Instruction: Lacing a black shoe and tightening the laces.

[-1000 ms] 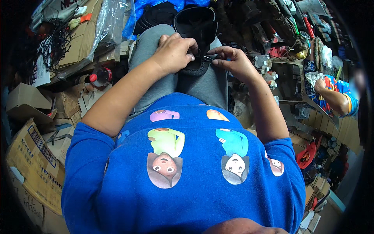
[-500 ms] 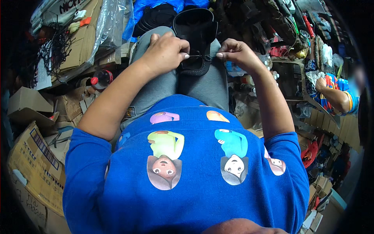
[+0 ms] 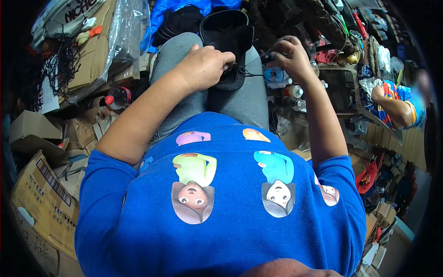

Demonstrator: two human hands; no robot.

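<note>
A hollow black shoe upper (image 3: 229,82) with a thick stitched rim lies across my grey-clad thighs, its open end pointing away. My left hand (image 3: 207,67) is closed at its left side, thumb and fingertips pressed together over the near opening; those tips partly hide what they grip. Dark thread (image 3: 251,74) comes out of the upper on the right in slack loops. Off to the right, apart from the upper, my right hand (image 3: 291,57) is raised with curled fingers, blurred by motion. The thread runs toward it, but its end at the fingers is hard to make out.
Stacked black pieces (image 3: 179,25) lie beyond my knees on blue plastic. Cardboard boxes (image 3: 44,198) and a red-capped bottle (image 3: 117,98) stand at left. Small bottles (image 3: 293,91) are by my right forearm. Another person's arm (image 3: 397,104) shows at far right.
My right hand has moved away from the upper, up and to the right. Loops of dark thread now show beside the upper. My left hand has shifted slightly right, over the opening.
</note>
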